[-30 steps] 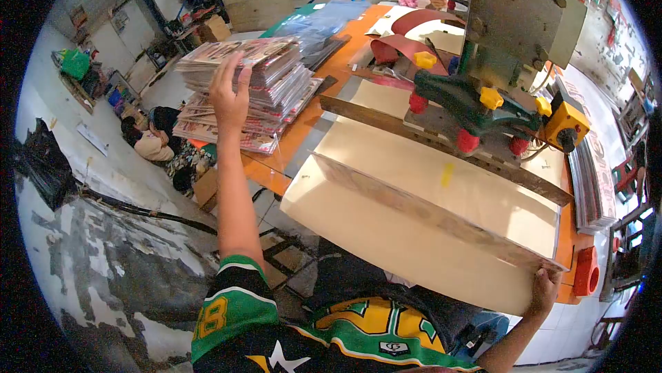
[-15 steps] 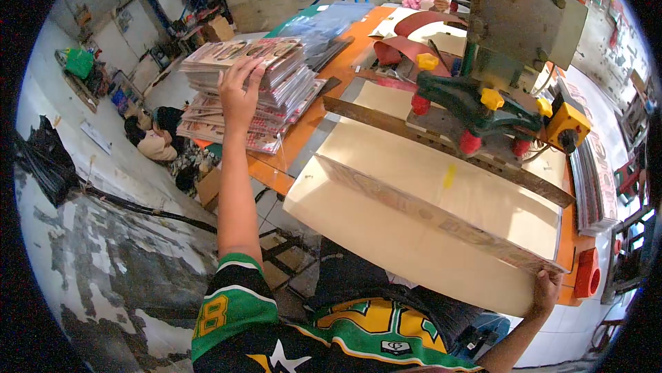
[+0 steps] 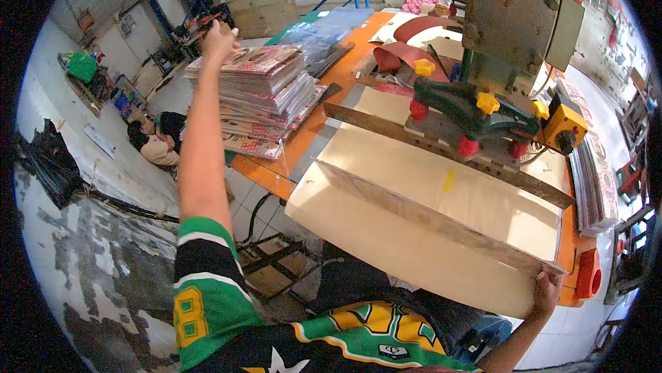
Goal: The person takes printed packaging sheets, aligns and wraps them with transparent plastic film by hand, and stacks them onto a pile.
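Observation:
My left hand [image 3: 219,43] is raised over the far left corner of a tall stack of printed sheets [image 3: 265,90]. Its fingers are partly bent and apart, and I see nothing held in them. With my right hand [image 3: 547,291] I pinch the near right end of a long, thin printed strip [image 3: 434,216]. That strip stands on edge across a cream sheet [image 3: 386,242], whose front edge overhangs the table. Behind it, a metal bar [image 3: 441,144] lies across the cream surface beneath the press head.
A press [image 3: 514,28] with yellow knobs and a yellow switch box [image 3: 567,128] stands over the orange table [image 3: 265,174]. More printed sheets [image 3: 596,187] are piled at the right, near a red holder [image 3: 588,273]. Clear plastic sheets [image 3: 324,28] lie behind the left stack. Another person [image 3: 155,142] sits low at the left.
My left hand has moved up and left, from the top of the stack to above its far corner. My right hand and the strip have stayed in place.

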